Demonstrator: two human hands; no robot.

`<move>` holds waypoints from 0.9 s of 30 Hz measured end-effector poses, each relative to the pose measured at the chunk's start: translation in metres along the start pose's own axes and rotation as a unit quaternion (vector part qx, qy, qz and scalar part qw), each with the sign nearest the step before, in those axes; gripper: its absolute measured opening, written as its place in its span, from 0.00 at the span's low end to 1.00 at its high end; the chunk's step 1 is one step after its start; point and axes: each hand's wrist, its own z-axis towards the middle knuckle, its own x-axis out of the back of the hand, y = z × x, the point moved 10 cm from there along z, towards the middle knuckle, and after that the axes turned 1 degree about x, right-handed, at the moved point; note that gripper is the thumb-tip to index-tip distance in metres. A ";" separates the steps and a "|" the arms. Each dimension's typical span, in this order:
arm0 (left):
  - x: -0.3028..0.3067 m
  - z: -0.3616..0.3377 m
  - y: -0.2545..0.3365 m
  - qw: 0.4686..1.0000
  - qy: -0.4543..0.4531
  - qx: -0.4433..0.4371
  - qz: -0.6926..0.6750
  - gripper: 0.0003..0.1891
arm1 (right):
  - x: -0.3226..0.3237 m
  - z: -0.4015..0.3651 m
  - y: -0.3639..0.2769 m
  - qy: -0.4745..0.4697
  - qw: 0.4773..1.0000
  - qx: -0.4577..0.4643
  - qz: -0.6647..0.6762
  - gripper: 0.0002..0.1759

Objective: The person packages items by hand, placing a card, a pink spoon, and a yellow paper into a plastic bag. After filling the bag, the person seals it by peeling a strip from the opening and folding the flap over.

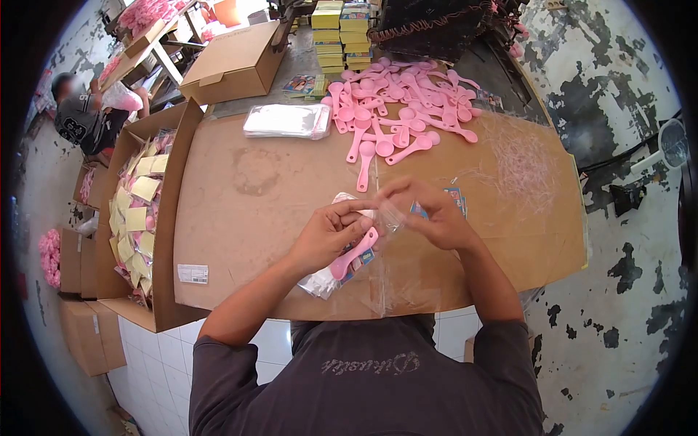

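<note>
i'm getting a bright, even, daylight-looking feed here, with nothing really blowing out. the fisheye is bending everything hard towards the rim, and a black ring is eating the corners. the cardboard tabletop (247,211) is sitting flat-lit, with only soft, faint shadows lying under the left hand (327,236) and right hand (436,218). the clear bag (389,218) pinched between them is catching small glints, and the bag stack (287,120) further back is glaring white. the pink spoon (356,253) is showing crisp in the centre, while the person (83,116) at the left edge is coming out squashed and soft.
</note>
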 end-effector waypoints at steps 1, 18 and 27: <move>-0.002 -0.001 0.001 1.000 -0.011 0.005 -0.001 0.24 | 0.006 0.002 0.003 0.041 0.999 -0.015 0.026 0.13; -0.052 -0.024 0.090 0.923 -0.030 -0.236 0.302 0.29 | 0.010 0.018 -0.128 0.002 0.939 0.082 -0.335 0.06; -0.061 -0.006 0.082 0.970 -0.033 -0.164 0.178 0.24 | 0.020 0.011 -0.109 0.109 0.947 0.058 -0.297 0.10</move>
